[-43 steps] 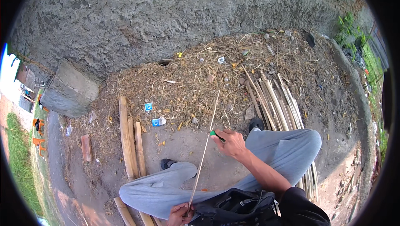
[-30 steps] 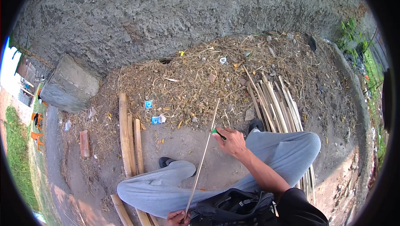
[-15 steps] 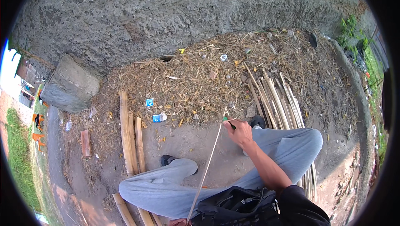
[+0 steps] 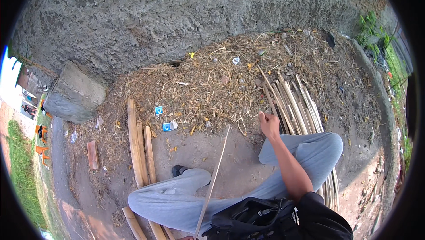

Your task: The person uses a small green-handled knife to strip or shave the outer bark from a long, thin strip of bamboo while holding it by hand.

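A long thin bamboo strip (image 4: 214,176) slants up from the lower edge between my knees, its pale far end over the bare ground. Only a sliver of my left hand (image 4: 186,238) shows at the lower edge, closed at the strip's near end. Off to the right of the strip's tip, my right hand (image 4: 270,124) is closed like a fist, apart from the strip. Whatever it grips is hidden by the fingers. Bamboo shavings (image 4: 241,122) lie on the ground between the strip's tip and my right hand.
Split bamboo strips (image 4: 297,107) are stacked beside my right knee, and thicker bamboo pieces (image 4: 134,142) lie to the left. A concrete block (image 4: 77,92) stands by the rough wall (image 4: 186,14). A brick (image 4: 92,155) and blue packets (image 4: 167,126) lie on the ground.
My right hand has moved right, off the strip's tip; the green-and-dark tool seen in it earlier no longer shows. The curl at the tip is gone, and the strip's tip sits slightly lower and left.
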The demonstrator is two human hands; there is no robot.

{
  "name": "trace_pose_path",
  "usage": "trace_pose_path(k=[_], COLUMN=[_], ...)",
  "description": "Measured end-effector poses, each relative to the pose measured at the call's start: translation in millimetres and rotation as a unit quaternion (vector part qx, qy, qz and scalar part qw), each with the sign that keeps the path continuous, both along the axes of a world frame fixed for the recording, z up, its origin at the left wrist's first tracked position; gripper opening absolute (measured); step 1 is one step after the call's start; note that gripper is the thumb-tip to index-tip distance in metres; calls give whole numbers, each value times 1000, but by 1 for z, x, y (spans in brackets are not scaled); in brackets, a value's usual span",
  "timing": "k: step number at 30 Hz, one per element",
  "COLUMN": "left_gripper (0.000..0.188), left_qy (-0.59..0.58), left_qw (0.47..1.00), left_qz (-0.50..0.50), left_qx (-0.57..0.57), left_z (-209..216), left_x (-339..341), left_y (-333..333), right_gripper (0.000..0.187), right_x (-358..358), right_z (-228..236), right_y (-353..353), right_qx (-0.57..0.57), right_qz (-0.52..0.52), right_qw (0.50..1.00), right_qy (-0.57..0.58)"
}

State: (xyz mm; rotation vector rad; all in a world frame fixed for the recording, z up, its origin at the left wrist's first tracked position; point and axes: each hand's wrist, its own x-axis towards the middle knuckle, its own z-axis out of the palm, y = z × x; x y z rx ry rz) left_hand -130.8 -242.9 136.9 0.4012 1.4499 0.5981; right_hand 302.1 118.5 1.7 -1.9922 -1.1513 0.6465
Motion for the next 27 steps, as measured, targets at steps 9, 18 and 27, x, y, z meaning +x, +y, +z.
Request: trace_pose_path(k=[9,18,27], left_gripper=[20,24,29], left_qy=[104,-86,-171], left_qw=[981,987,978], left_qz=[-44,-8,16], left_qx=[159,132,120], left_z=[-3,-19,-53], left_x=[47,95,112], left_y=[98,227,259], right_gripper=[38,27,27], right_x=[-96,-124,-120], right_z=[16,80,69], right_y=[-42,-93,-86], right_qx=[49,227,191], right_qz=[169,361,359], right_qw=[949,901,914], right_qy=[261,74,-3])
